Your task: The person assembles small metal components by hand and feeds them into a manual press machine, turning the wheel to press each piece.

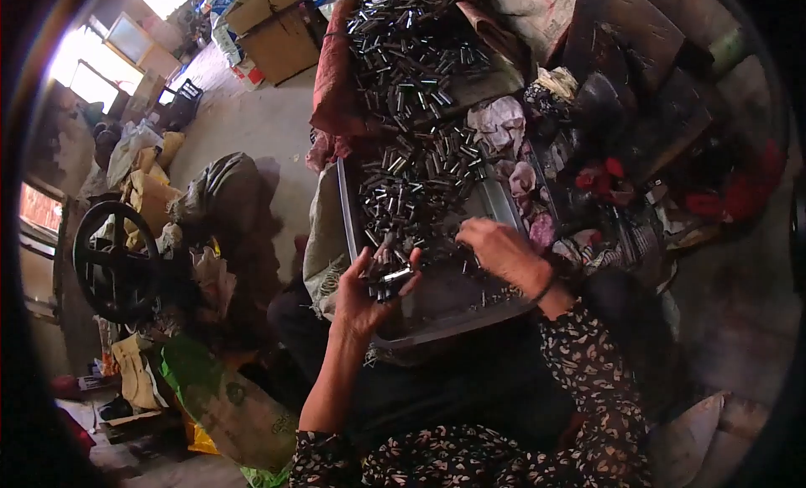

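Cupping several short metal pieces (396, 275), the left hand (357, 301) on my feed sits, fingers part-spread, over the near-left part of the plastic tray (437, 313). A heap (420, 165) of similar pieces lies farther back. The right hand (504, 251) curls its fingers down over the tray; I can't tell whether they hold anything. I judge this to be picking through pieces; the next move calls for a steady left palm and precise right fingertips.

Blk sleeves (588, 370) w/ cream print — silvery-dk metal pcs (420, 165), grey tray (499, 201), red cloth (334, 78).
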A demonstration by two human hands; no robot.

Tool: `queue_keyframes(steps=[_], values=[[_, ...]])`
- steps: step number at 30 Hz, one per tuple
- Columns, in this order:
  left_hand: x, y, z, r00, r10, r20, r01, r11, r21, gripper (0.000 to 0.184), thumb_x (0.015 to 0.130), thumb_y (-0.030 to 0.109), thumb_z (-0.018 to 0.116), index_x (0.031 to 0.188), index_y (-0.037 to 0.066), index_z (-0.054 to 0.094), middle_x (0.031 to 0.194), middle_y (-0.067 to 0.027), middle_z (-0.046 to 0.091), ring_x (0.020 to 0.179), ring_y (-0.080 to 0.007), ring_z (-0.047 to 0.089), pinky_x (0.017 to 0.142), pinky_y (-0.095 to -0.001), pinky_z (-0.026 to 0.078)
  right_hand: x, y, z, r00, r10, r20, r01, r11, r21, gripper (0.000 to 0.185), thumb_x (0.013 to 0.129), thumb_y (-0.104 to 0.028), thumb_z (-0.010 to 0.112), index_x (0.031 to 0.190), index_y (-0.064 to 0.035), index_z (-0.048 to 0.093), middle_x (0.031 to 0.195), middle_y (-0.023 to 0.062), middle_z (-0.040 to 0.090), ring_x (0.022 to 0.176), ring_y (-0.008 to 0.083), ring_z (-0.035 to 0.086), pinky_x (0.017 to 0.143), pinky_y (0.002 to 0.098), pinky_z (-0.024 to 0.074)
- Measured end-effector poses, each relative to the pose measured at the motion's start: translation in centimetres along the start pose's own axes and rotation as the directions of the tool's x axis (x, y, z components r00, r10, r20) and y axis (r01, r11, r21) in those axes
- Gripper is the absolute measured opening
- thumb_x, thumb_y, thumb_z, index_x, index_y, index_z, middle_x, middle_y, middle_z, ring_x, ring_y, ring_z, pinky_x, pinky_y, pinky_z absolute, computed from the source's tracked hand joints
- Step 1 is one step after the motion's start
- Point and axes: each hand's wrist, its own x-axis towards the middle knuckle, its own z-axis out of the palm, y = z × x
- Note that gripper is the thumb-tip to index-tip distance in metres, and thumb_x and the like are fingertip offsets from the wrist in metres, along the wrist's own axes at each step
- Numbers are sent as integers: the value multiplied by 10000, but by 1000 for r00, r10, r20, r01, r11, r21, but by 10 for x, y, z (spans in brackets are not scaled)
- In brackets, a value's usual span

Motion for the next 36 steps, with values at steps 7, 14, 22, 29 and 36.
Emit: queue_keyframes(steps=[7, 14, 22, 29, 36], values=[[8, 0, -34, 963, -193, 190, 245, 919, -309, 339, 881, 290, 446, 1110, 46, 500, 1021, -134, 551, 912, -211, 565, 609, -303, 536, -1, 11, -10, 945, 245, -218, -210, 962, 174, 204, 754, -5, 460, 902, -49, 594, 896, 133, 575, 846, 315, 580, 678, 383, 486], [-11, 16, -21, 999, -2, -36, -8, 959, -282, 331, 872, 295, 452, 1069, 43, 538, 1060, -149, 560, 982, -246, 554, 757, -389, 508, 17, -45, 35, 946, -165, -279, 175, 984, 11, 279, 738, -28, 488, 1005, -56, 562, 1127, 111, 527, 1046, 268, 508, 833, 352, 440], [-12, 17, -25, 994, -103, 47, 113, 931, -346, 305, 871, 273, 460, 1058, 45, 536, 1045, -131, 569, 927, -229, 566, 754, -397, 494, -6, -19, 6, 997, 33, -66, -34, 999, -16, 167, 700, -28, 502, 852, -71, 554, 880, 73, 547, 879, 250, 543, 715, 357, 461], [-6, 11, -30, 986, -115, 121, 136, 973, -186, 296, 847, 257, 502, 1061, 53, 527, 996, -75, 569, 856, -173, 563, 735, -343, 485, 14, -38, 25, 973, -83, -217, 57, 991, -122, 79, 712, -54, 495, 783, -79, 519, 783, 63, 501, 788, 226, 532, 667, 324, 459], [2, 9, -19, 997, -42, -61, 35, 993, -117, 213, 862, 264, 506, 979, 96, 565, 929, -81, 595, 787, -214, 589, 641, -367, 518, 14, -35, 31, 978, 30, -207, -54, 993, -108, 54, 730, -52, 519, 782, -63, 511, 787, 83, 491, 773, 229, 546, 669, 338, 458]])
